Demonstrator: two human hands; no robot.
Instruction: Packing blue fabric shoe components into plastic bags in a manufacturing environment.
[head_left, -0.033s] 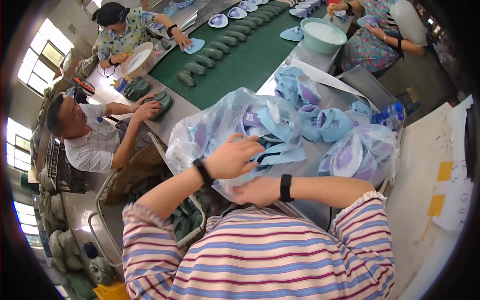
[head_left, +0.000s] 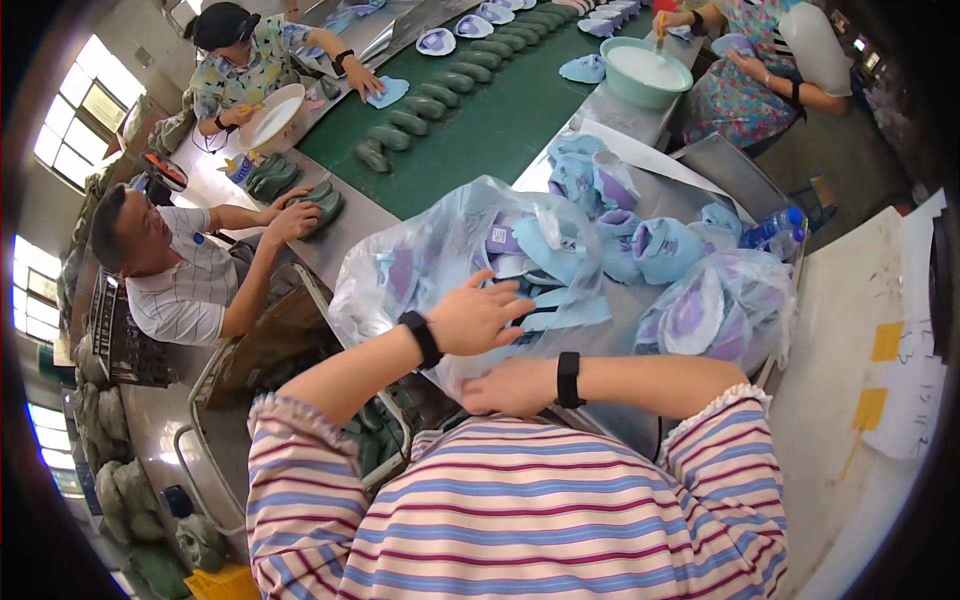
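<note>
The left hand (head_left: 480, 318) lies flat and released on top of the clear plastic bag of blue shoe parts (head_left: 450, 265) at 12 o'clock on the surface (head_left: 640, 345), seemingly steadying it, while the right hand (head_left: 510, 388) cups its near edge, not clenched.

The head camera looks down from up close at the table (head_left: 640, 320) and out across the room.

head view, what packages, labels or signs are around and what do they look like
Large clear plastic bag: under the left hand, crumpled, full of blue and purple pieces.
Smaller clear plastic bag: right of it, similar contents.
Plastic bottle: behind that, blue label.
Yellow sticky labels: on white sheets, far right.
</note>
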